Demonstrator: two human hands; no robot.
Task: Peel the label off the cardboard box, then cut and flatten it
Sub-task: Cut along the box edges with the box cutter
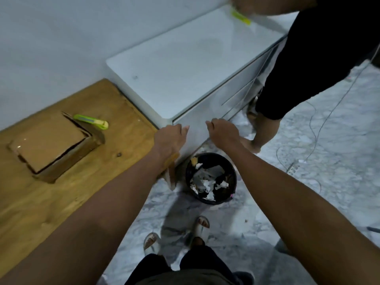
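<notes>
Both hands [170,138] [223,131] outstretched, fingers curled.

Both arms reach forward over a black waste bin [211,178] of torn scraps; left hand [169,138] and right hand [223,131] loosely curled, empty, apart. Cardboard box [54,144] on wooden tabletop [86,194], green utility knife [92,121] just beside it

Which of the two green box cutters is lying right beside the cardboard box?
The green cutter on the wooden board, beside the cardboard box; the other cutter is on the white cabinet.
</notes>
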